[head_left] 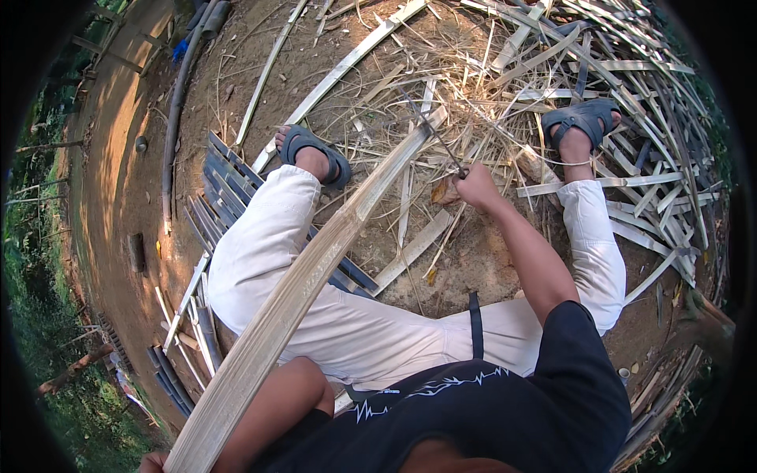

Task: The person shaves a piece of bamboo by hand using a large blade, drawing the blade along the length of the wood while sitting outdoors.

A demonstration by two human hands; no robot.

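A long split bamboo slat (276,307) runs diagonally across my lap, from the lower left up to the ground between my feet. My left hand (154,462) is closed round its near end at the lower left edge; most of its fingers are hidden. My right hand (477,188) is closed round the handle of a long, thin-bladed knife (448,148). The blade, seen nearly edge-on, slants up and left to the slat's far end, where it crosses or touches it. The handle is mostly covered by my fist.
Bamboo shavings (473,79) litter the ground around my sandalled feet. A heap of split bamboo strips (654,158) lies at the right. Dark bamboo slats (225,185) lie beside my left leg, with a long pole (175,118) farther left. Greenery borders the dirt ground.
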